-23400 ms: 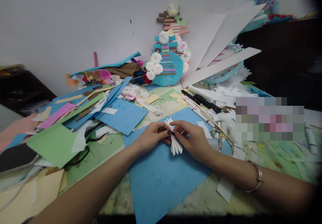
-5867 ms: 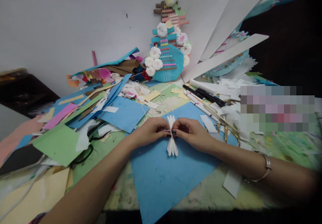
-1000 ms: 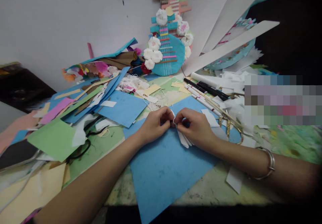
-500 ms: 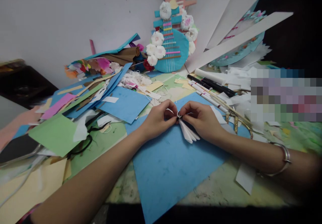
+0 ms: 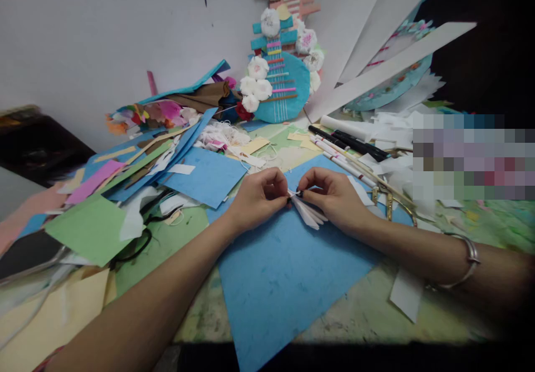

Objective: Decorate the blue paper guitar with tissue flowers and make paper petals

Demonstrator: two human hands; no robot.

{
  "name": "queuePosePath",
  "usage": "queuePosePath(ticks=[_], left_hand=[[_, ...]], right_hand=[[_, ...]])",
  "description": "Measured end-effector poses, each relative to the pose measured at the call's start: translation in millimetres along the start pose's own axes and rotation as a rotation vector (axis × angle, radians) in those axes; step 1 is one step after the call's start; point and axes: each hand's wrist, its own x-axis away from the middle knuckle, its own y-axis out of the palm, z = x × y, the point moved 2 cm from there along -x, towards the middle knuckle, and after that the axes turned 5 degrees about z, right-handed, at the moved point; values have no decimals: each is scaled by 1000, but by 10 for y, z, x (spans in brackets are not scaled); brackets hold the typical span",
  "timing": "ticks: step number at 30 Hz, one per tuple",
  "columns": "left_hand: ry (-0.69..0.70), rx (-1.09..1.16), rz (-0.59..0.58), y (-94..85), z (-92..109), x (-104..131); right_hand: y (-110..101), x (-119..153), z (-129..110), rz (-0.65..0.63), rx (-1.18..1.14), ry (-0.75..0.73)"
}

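Note:
Over a large blue sheet [image 5: 288, 288], my left hand [image 5: 259, 200] and my right hand [image 5: 334, 198] face each other with a small gap between their fingertips. A short white thread [image 5: 293, 193] runs across that gap, pinched at each end. Below it hangs a folded white paper piece [image 5: 308, 216], pleated and fanned out toward the lower right, its narrow top near the fingertips. Both hands are closed in a pinch. Which fingers hold the paper's tip is too small to tell.
Behind stands a turquoise paper guitar [image 5: 298, 90] with white flowers. Blue cards [image 5: 209, 174], a green sheet [image 5: 87, 227] and paper scraps lie on the left. Pens [image 5: 355, 143], gold-coloured scissor handles [image 5: 389, 204] and white paper lie on the right. The table's front edge is near.
The fingertips have drawn slightly apart, and the loop of thread at the paper's top now looks like a short straight line. The view has shifted slightly.

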Motion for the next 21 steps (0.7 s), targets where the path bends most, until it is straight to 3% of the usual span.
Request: queuePosePath(ticks=[7,21], left_hand=[[12,-158,-64,-78,75,13],[-93,-36,-250,18,202,29]], right_hand=[[12,14,-9,13,-87,116],[73,55,8,-3,-136,152]])
